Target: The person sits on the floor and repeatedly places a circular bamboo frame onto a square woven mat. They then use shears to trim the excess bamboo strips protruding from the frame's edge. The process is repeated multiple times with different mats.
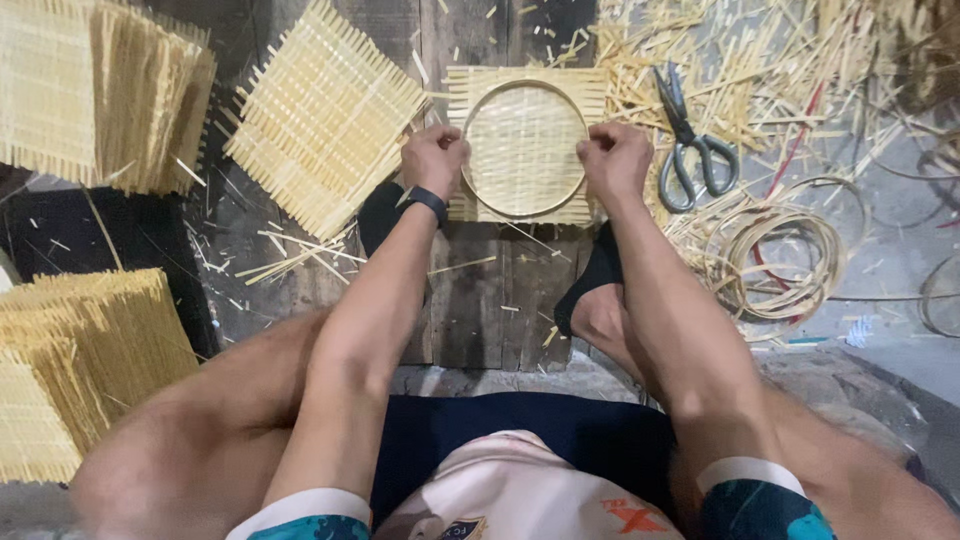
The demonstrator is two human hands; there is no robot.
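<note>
Nearest the camera, a pale shirt front over dark shorts, bare knees spread to either side, patterned sleeve cuffs at the bottom edge

Both forearms stretched forward over a dark wooden board littered with short bamboo splinters; feet in black socks planted on that board just below the work

Left hand, black wristband on the wrist, curled shut on the left side of a thin bamboo hoop, fingers folded down over the rim

Right hand likewise closed tight, pinching the right side of the same hoop

Hoop lying flat on a square woven bamboo mat, centred between the two hands and pressed onto it, loose strip ends of the mat sticking out past the ring on all sides

Left of that, a second woven mat lying tilted like a diamond, close beside the left hand but not touched

Right of the right hand, grey-handled scissors lying among cut strips, blades pointing away; below them, coiled bamboo rings piled loosely on the grey floor

Far left, stacks of finished woven mats at the top corner and another stack lower down beside the left knee

Farthest off, top right, a thick scatter of bamboo offcuts
</note>
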